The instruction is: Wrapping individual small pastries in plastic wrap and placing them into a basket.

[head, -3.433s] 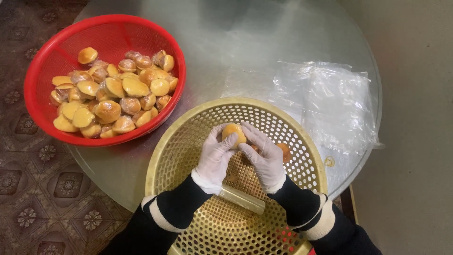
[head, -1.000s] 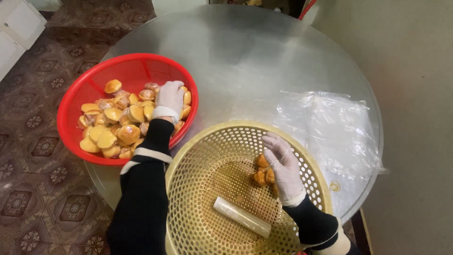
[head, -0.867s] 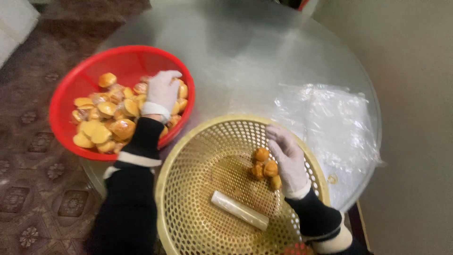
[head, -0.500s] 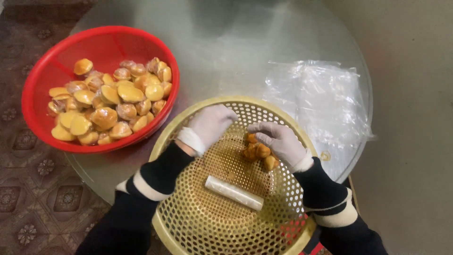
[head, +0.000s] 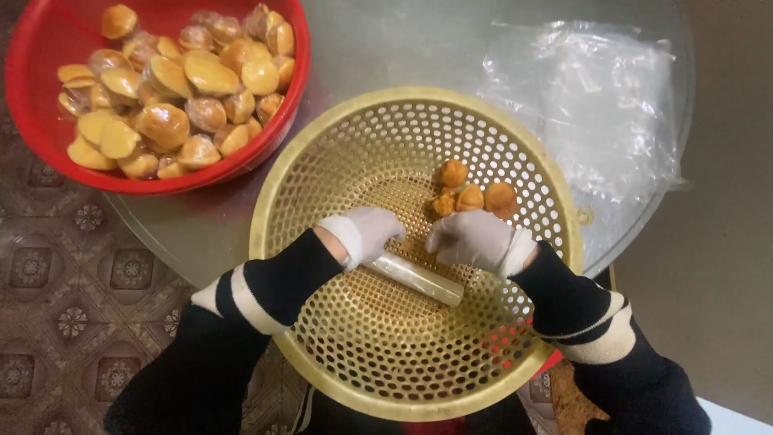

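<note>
While both gloved hands rest low in the yellow perforated basket [head: 415, 250] at centre frame, the left hand [head: 366, 234] curls loosely over a pale stick-like tool [head: 423, 279], and the right hand [head: 475, 240] has its fingers bunched beside the small orange-brown nuts [head: 467, 192]. These look light, hard and smooth, best pinched around the sides. A red bowl [head: 274, 145] of halved pieces sits upper left on the desk [head: 386, 48].

Basket [head: 322, 161] perforated matt yellow plastic; bowl [head: 282, 121] glossy red plastic; table [head: 386, 48] smooth glass; bag [head: 588, 105] crinkled clear film.
</note>
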